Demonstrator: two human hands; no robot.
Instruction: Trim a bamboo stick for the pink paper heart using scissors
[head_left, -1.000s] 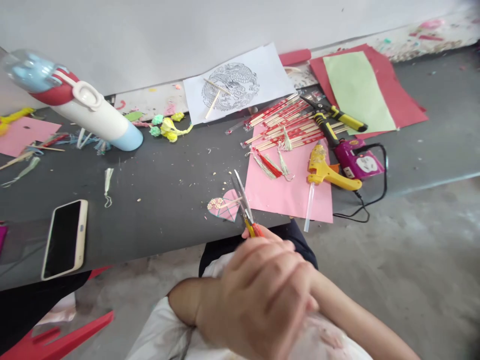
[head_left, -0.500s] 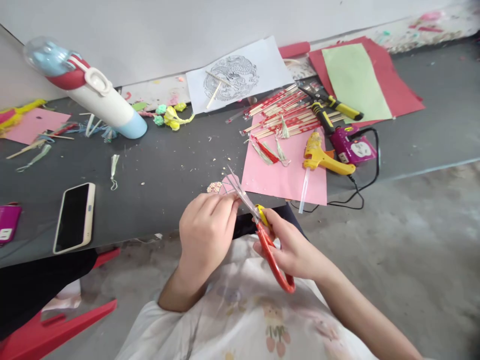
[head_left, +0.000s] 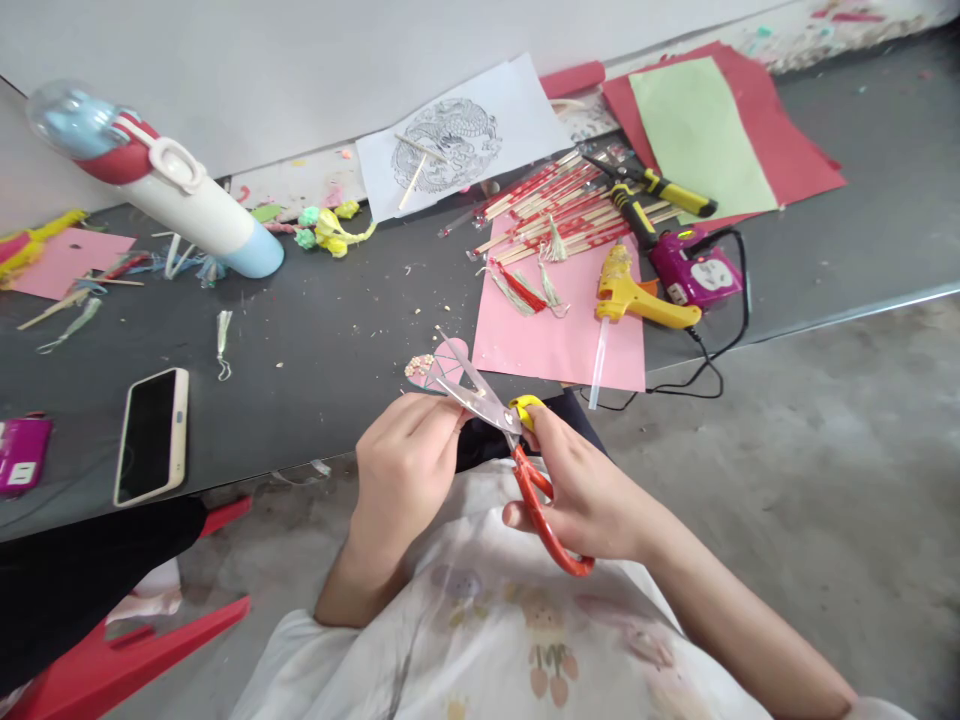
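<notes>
My right hand is closed around the scissors, with fingers in the red handle and a yellow wrap near the pivot. The scissors' blades stand apart, pointing up and left. My left hand is closed in a pinch beside the lower blade, and what its fingertips hold is hidden. Just beyond those fingers lies a pink paper shape with a rounded edge and drawn lines. Small beige bits cover its left part.
A pink sheet bears tassels, wrapped red-and-white chopsticks and a yellow glue gun. Pliers lie behind it. A phone sits left, a bottle farther back. The table's front edge is close to my body.
The scissors' blades have spread wider apart. My left hand has shifted slightly, showing more of the pink paper shape. The whole view has moved a little.
</notes>
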